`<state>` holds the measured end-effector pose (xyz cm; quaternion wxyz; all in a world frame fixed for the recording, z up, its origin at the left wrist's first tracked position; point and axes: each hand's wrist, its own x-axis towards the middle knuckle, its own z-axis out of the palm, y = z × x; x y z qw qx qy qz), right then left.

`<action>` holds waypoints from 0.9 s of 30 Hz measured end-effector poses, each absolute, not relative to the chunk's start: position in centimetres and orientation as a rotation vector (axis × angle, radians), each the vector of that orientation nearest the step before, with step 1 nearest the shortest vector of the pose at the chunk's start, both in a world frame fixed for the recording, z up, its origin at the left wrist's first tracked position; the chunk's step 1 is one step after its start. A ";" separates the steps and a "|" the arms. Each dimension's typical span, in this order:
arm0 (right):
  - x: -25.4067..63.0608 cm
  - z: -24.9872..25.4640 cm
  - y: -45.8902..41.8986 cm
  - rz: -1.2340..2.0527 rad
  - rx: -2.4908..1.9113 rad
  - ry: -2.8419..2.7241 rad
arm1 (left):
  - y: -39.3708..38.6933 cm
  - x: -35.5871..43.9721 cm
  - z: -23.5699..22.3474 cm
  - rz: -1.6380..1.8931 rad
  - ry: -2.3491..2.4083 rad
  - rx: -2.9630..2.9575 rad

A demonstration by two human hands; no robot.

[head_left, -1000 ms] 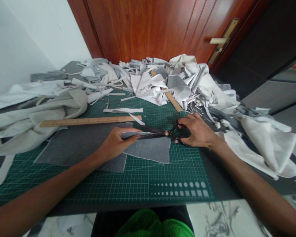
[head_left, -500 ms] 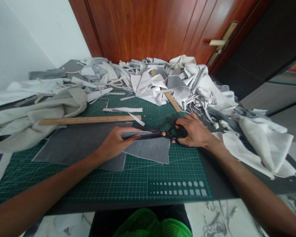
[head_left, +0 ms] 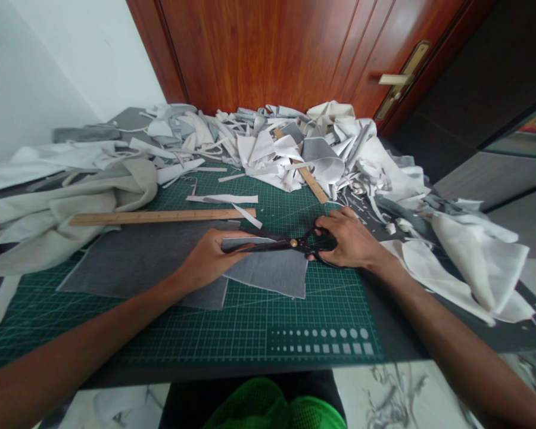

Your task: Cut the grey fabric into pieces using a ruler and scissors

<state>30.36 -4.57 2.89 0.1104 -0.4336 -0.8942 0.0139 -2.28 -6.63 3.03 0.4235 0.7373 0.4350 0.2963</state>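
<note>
The right hand [head_left: 351, 238] holds the scissors [head_left: 293, 243] by the black handles, thumb and fingers spread around the loops. The blades point left and stand apart, with the raised edge of the grey piece [head_left: 272, 274] between them. The brass pivot faces up.

The left hand [head_left: 209, 253] pinches the piece between thumb and fingers at its folded upper edge, just beside the blade tips. I cannot tell from here whether the tips touch the thumb. The rest of the piece lies flat below the scissors on the green mat [head_left: 250, 333].

A larger dark grey sheet [head_left: 134, 259] lies on the mat under the left forearm; its right edge reaches the piece. Along the sheet's upper side lies a wooden ruler [head_left: 174, 215], its left end on the beige cloth [head_left: 129, 185]. A narrow white offcut [head_left: 251, 219] crosses the ruler's right end, and a longer white strip [head_left: 232, 199] lies just beyond.

The mat rests on a dark surface [head_left: 397, 342]. Scraps [head_left: 263, 158] in white and grey are heaped along the far side, partly covering a second ruler [head_left: 311, 182]. White cloth [head_left: 477, 262] is bunched to the right of the right forearm. A red-brown door [head_left: 259, 53] stands behind the heap.
</note>
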 end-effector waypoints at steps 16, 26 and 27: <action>30.2 2.9 -4.7 0.000 -1.265 -2.610 | -6.6 -2.3 2.8 0.782 1.149 1.924; 30.4 2.9 -4.7 0.004 -1.268 -2.613 | -6.6 -2.4 2.6 0.782 1.191 1.966; 30.4 2.8 -4.7 0.007 -1.272 -2.614 | -6.6 -2.4 2.7 0.778 1.192 1.972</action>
